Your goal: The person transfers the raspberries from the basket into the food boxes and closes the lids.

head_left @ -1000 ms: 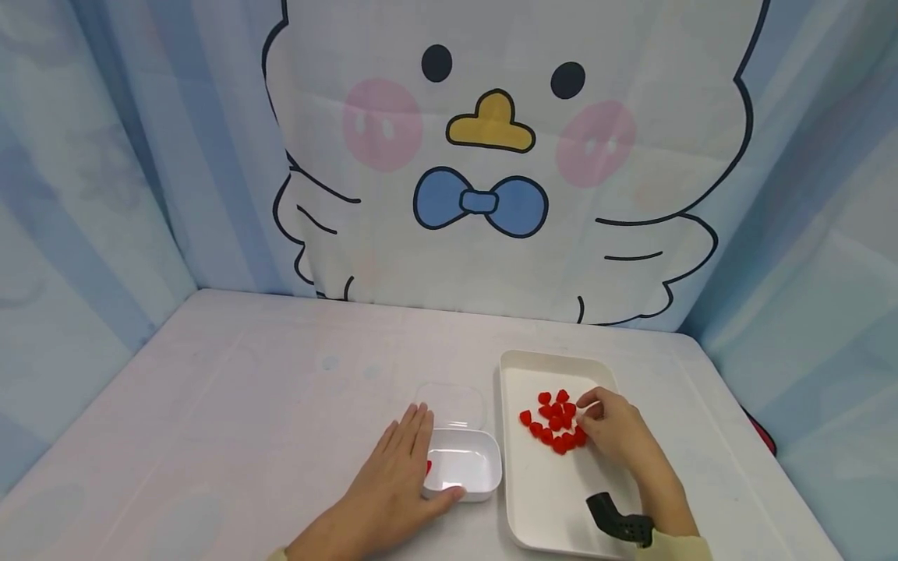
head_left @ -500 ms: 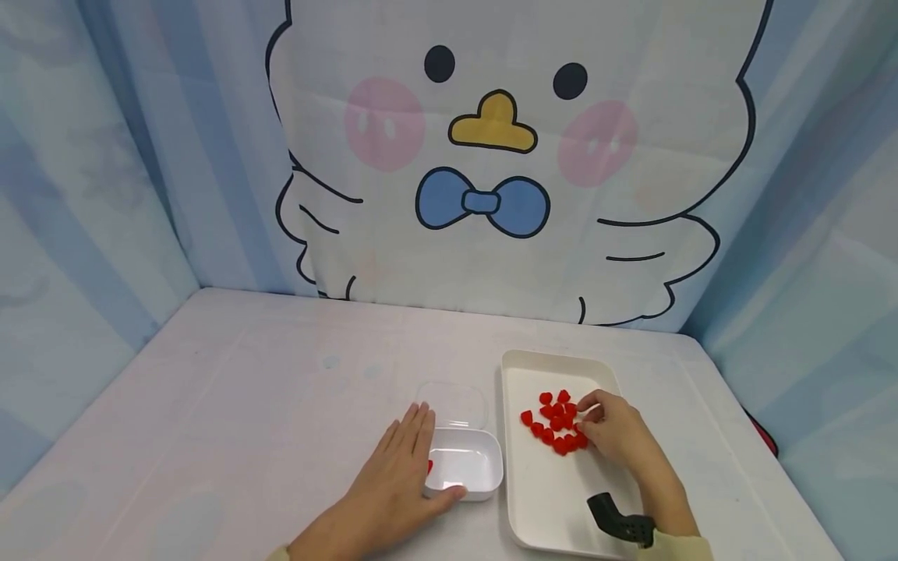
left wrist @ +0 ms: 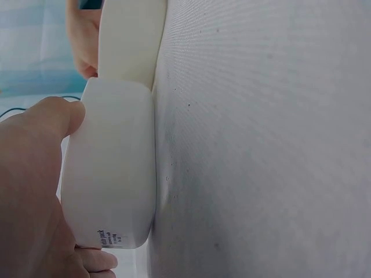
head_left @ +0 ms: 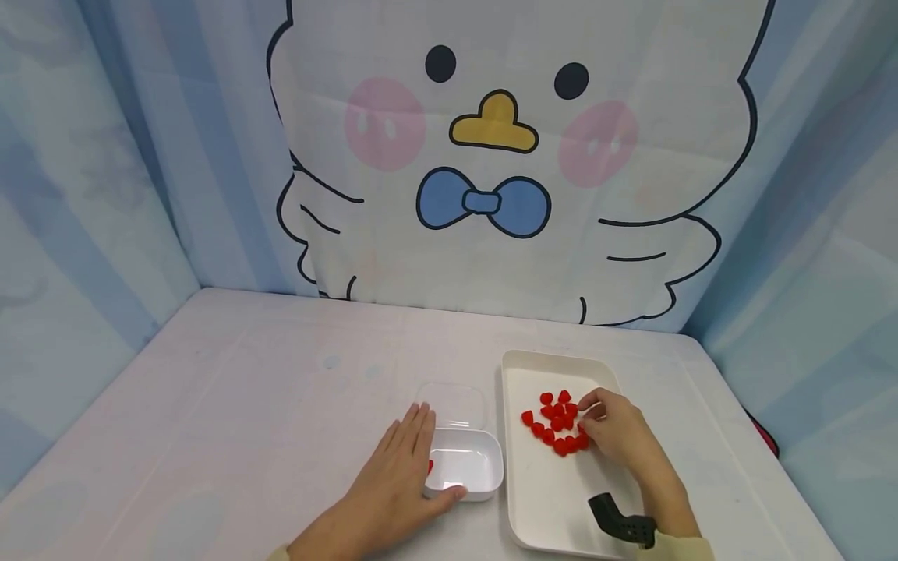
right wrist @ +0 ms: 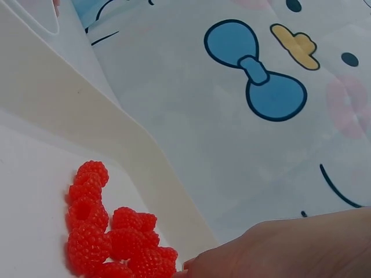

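Note:
My left hand point(head_left: 396, 479) lies along the left side of a small white plastic box point(head_left: 466, 460), fingers straight and thumb over the near rim. In the left wrist view, the thumb presses at the box's upper edge. A bit of red shows inside the box beside the fingers. Several red raspberries point(head_left: 557, 423) lie clustered in a cream tray point(head_left: 547, 506) to the right. My right hand point(head_left: 617, 428) reaches over the tray, bent fingertips right at the cluster's right side. I cannot tell whether they pinch a raspberry; in the right wrist view most of the fingers are out of frame.
A clear plastic lid point(head_left: 452, 403) lies behind the white box. The tray's left rim stands close beside the box. A black curved device point(head_left: 617, 522) is worn on the right wrist. A curtain with a cartoon figure point(head_left: 491, 257) rises at the table's back edge.
The right hand's fingertips shift very slightly at the right side of the raspberries. The left hand stays against the box, and the view drifts a little.

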{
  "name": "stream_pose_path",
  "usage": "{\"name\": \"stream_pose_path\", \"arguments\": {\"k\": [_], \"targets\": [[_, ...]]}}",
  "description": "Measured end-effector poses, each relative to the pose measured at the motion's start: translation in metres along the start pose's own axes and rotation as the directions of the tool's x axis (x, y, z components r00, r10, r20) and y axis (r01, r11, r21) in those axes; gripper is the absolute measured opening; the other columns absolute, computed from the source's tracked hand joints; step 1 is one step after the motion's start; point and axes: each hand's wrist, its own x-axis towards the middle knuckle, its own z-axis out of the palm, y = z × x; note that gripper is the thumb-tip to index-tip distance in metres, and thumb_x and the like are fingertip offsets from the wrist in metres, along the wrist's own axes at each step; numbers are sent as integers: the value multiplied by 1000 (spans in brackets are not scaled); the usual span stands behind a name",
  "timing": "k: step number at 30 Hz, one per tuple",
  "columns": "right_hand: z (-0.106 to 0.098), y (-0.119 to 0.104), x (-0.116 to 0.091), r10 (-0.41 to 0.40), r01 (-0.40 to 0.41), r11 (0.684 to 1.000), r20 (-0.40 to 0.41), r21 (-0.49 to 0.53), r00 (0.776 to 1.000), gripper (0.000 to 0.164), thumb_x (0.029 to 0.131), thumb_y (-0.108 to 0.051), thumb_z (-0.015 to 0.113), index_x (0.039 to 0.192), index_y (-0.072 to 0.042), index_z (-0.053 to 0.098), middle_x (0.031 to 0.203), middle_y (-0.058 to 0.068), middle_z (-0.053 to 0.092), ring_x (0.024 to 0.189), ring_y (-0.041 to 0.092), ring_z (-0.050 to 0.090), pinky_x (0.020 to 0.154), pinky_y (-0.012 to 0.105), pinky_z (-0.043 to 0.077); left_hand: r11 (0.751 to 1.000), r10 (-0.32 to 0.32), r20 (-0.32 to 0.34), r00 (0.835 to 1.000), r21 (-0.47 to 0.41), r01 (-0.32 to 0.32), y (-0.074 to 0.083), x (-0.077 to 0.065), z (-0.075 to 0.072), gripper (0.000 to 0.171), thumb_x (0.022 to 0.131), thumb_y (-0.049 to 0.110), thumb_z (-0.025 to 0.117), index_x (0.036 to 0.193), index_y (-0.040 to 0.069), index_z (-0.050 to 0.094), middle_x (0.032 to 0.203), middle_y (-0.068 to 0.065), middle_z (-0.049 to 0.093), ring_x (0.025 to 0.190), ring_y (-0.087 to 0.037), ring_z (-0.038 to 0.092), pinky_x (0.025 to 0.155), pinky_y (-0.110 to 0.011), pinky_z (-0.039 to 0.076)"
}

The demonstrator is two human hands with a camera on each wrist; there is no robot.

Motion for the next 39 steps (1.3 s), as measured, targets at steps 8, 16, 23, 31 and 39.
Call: {"name": "stream_pose_path", "arguments": {"k": [8, 16, 23, 31, 39], "targets": [[0, 0, 0, 0, 0, 1000, -28, 1, 1000, 20, 93, -6, 60, 112, 1, 59, 103, 19, 65, 84, 23, 59, 75, 36, 60, 1000, 23, -27, 999, 8, -22, -1, -1, 0, 103, 89, 73, 49, 153, -4, 24, 161, -21, 28, 151, -34, 25, 121, -52, 27], [-1, 0, 0, 7, -6, 999, -24, 35, 1000, 21, 98, -11, 58, 114, 1, 59, 97, 16, 63, 77, 20, 57, 69, 29, 58, 1000, 17, -25, 1000, 0, -17, 1, -1, -2, 102, 89, 71, 52, 153, -4, 24, 161, -21, 28, 151, -34, 24, 121, -52, 26], [-2, -1, -2, -12, 14, 998, -27, 65, 1000, 25, 99, -13, 58, 116, 5, 64, 92, 14, 64, 68, 18, 57, 66, 29, 58, 1000, 17, -21, 1000, 0, -17, 1, -1, -2, 103, 89, 71, 52, 153, -4, 25, 161, -21, 28, 151, -34, 25, 121, -52, 27], [-4, -3, -2, -10, 13, 997, -46, 71, 999, 29, 99, -16, 59, 116, 6, 65, 87, 14, 66, 68, 18, 60, 68, 28, 59, 1000, 23, -34, 999, 6, -23, 1, -1, -2, 102, 89, 71, 51, 153, -4, 25, 160, -20, 29, 151, -33, 25, 121, -52, 27], [-7, -5, -5, 15, -10, 995, -53, 102, 998, 29, 96, -13, 59, 119, 4, 63, 106, 20, 66, 76, 18, 63, 76, 33, 61, 999, 33, -53, 998, 24, -32, 0, -1, 1, 100, 90, 71, 49, 152, -4, 27, 160, -19, 30, 151, -33, 25, 121, -50, 27]]}}
